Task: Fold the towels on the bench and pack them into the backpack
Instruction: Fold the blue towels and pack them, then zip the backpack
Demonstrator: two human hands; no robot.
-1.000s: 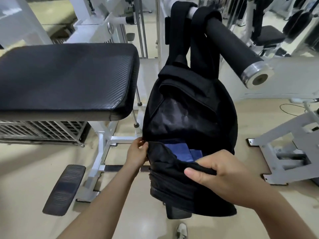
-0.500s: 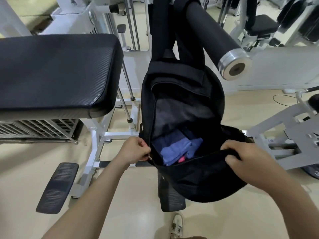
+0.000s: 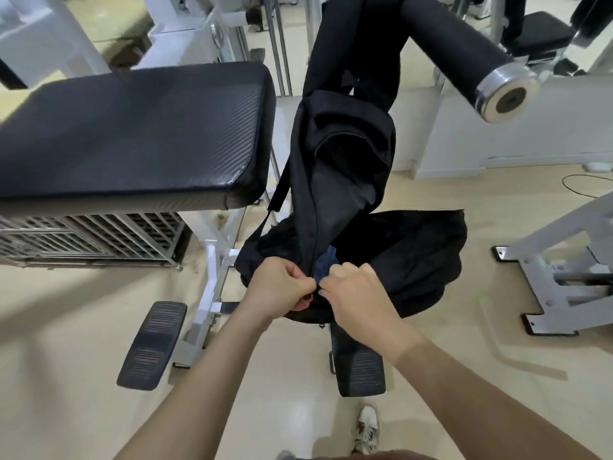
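Note:
A black backpack (image 3: 345,167) hangs by its straps from a padded bar (image 3: 454,48) of a gym machine. Its opening is pulled almost together, and only a sliver of blue towel (image 3: 326,265) shows inside. My left hand (image 3: 280,288) pinches the bag's edge at the near end of the opening. My right hand (image 3: 356,293) pinches the opposite edge right beside it, knuckles nearly touching. The black padded bench (image 3: 132,134) at the left has no towels on it.
White machine frames stand behind the bench and at the right (image 3: 564,280). Two black foot pedals (image 3: 151,346) sit low near the floor, one under the bag. A metal grille (image 3: 86,237) lies under the bench. My shoe (image 3: 368,426) is on the beige floor.
The bag's mouth was held wide open with blue towels showing. My right hand moved left to meet my left hand, drawing the opening nearly closed.

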